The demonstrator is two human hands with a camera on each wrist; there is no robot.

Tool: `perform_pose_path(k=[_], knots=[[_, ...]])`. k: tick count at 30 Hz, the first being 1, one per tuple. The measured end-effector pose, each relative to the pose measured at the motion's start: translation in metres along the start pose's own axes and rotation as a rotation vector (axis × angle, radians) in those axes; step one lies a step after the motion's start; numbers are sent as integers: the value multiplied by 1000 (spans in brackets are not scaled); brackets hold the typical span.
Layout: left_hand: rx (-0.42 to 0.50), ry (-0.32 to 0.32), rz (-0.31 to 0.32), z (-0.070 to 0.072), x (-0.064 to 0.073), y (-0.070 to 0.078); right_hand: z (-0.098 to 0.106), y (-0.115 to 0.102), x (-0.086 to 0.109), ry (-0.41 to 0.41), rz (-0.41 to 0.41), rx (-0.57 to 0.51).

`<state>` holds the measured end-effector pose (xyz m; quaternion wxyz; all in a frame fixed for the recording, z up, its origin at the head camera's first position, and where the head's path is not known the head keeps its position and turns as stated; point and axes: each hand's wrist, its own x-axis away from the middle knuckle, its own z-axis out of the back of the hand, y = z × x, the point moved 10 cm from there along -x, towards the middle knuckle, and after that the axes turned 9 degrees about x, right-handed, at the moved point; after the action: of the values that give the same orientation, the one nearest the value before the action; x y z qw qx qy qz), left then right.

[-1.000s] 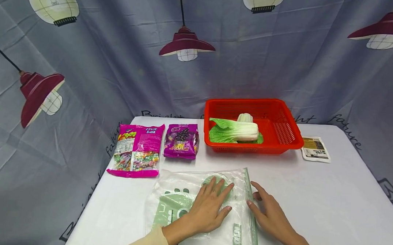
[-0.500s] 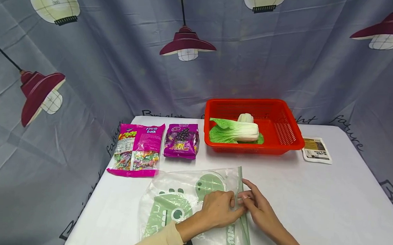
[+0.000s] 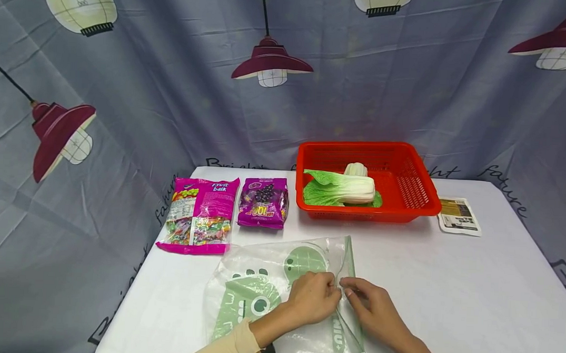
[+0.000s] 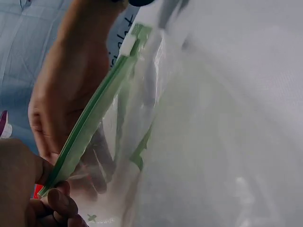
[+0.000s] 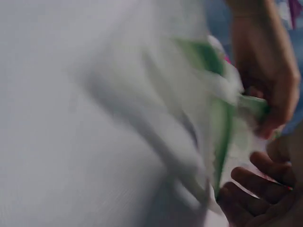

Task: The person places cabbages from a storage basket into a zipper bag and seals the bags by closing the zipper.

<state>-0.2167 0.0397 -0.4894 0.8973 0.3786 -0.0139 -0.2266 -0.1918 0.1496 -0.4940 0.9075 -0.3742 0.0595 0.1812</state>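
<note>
A clear plastic slider zip bag (image 3: 301, 309) with green dinosaur prints lies flat on the table, its green-edged mouth facing right. My left hand (image 3: 313, 299) pinches the bag near the mouth; in the left wrist view its thumb and fingers grip the green zip strip (image 4: 90, 109). A white slider (image 4: 128, 45) sits near the strip's far end. My right hand (image 3: 376, 312) is at the mouth, fingertips touching the lifted edge. Some of its fingers show through the clear plastic in the left wrist view; whether they are inside or behind is unclear. The right wrist view is blurred.
A red basket (image 3: 366, 216) holding leafy greens (image 3: 341, 189) stands at the back. Left of it lie a small purple packet (image 3: 263, 203) and a larger pink candy bag (image 3: 198, 215). A flat white-edged packet (image 3: 459, 216) lies right of the basket. A printed curtain surrounds the white table.
My left hand has gone from lying flat on the bag to pinching it near its mouth. My right hand has moved slightly left to the edge, and the mouth edge has lifted.
</note>
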Motion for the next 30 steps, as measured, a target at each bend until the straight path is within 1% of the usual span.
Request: perform_pose_path(k=[2, 4, 6, 8, 10, 13, 18, 22, 26, 30], knots=[[3, 15, 6, 3, 0, 0, -4, -9, 1, 3, 137, 186], [15, 26, 2, 7, 0, 2, -10, -18, 3, -12, 262, 342], [37, 36, -4, 9, 1, 3, -16, -22, 4, -42, 346, 458], [59, 47, -9, 12, 2, 5, -19, -23, 3, -81, 390, 508], [84, 51, -12, 14, 3, 7, -22, -21, 3, -115, 404, 548], [116, 53, -6, 17, 6, 8, -27, -17, 3, -169, 402, 583], [199, 56, 7, 23, 10, 11, -35, -12, 6, -233, 407, 645], [242, 89, 4, 30, 13, 14, -40, -7, 8, -278, 405, 673], [270, 125, -18, 37, 15, 19, -43, 1, 7, -306, 384, 673], [316, 141, -38, 43, 15, 25, -44, 9, 6, -297, 376, 671]])
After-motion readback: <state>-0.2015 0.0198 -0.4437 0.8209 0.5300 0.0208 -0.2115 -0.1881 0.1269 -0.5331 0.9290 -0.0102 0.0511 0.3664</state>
